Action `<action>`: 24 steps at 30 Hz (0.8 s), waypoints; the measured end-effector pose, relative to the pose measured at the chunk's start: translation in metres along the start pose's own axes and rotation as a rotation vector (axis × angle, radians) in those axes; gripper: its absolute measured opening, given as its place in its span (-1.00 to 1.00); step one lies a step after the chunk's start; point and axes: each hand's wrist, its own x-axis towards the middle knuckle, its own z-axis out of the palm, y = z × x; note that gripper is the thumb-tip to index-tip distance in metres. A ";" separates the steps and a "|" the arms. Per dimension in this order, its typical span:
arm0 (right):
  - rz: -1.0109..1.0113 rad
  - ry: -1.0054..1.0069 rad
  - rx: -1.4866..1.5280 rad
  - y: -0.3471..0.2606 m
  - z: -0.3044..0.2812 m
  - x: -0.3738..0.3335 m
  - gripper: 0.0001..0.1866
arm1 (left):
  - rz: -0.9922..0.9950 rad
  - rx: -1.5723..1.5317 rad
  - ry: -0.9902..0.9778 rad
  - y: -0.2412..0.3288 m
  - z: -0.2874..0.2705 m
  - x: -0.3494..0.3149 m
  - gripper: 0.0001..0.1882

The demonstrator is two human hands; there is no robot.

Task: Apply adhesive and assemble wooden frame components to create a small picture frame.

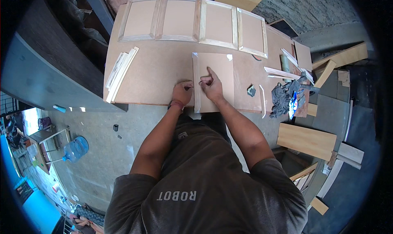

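Observation:
A flat tan panel (223, 75) lies at the front middle of the workbench, with a pale wooden strip (196, 101) along its left edge. White patches mark two of its far corners. My left hand (182, 93) is closed beside the strip's left side, its fingertips curled close to the edge; anything in them is too small to make out. Over the panel, my right hand (212, 86) has its index finger stretched forward. Its thumb and other fingers are bent together near the strip, and whatever they may pinch cannot be made out.
Several framed panels (178, 39) line the workbench's (157, 72) far edge. Loose wooden strips (122, 75) lie at left. To the right are a small dark green lump (251, 90), a curved white strip (263, 101) and dark cloth (282, 99). A blue water jug (76, 148) lies on the floor.

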 end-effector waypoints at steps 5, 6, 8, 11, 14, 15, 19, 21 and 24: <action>0.018 0.033 0.095 0.003 -0.005 -0.002 -0.15 | 0.054 0.068 0.009 0.007 0.000 -0.001 -0.79; 0.019 0.036 0.097 0.000 -0.006 -0.004 -0.15 | 0.055 0.071 0.005 0.007 -0.001 -0.001 -0.79; 0.041 0.068 0.124 -0.006 -0.007 -0.010 -0.16 | 0.052 0.085 -0.001 0.007 -0.003 -0.002 -0.79; 0.027 0.058 0.071 0.002 -0.011 -0.019 -0.16 | 0.059 0.100 0.019 0.010 0.000 -0.002 -0.79; 0.053 0.021 0.010 0.003 -0.010 -0.022 -0.14 | 0.038 0.156 -0.006 0.003 0.001 0.003 -0.80; 0.054 0.026 0.015 0.001 -0.009 -0.023 -0.14 | 0.039 0.161 -0.011 0.003 0.001 0.003 -0.80; 0.057 0.013 -0.073 -0.008 -0.011 -0.024 -0.11 | -0.012 0.240 0.007 0.009 0.002 0.001 -0.78; 0.047 0.004 -0.102 -0.010 -0.011 -0.024 -0.10 | -0.010 0.258 -0.004 0.012 0.003 0.000 -0.77; 0.059 -0.003 -0.126 -0.010 -0.010 -0.023 -0.10 | 0.007 0.211 0.028 0.010 0.004 -0.001 -0.77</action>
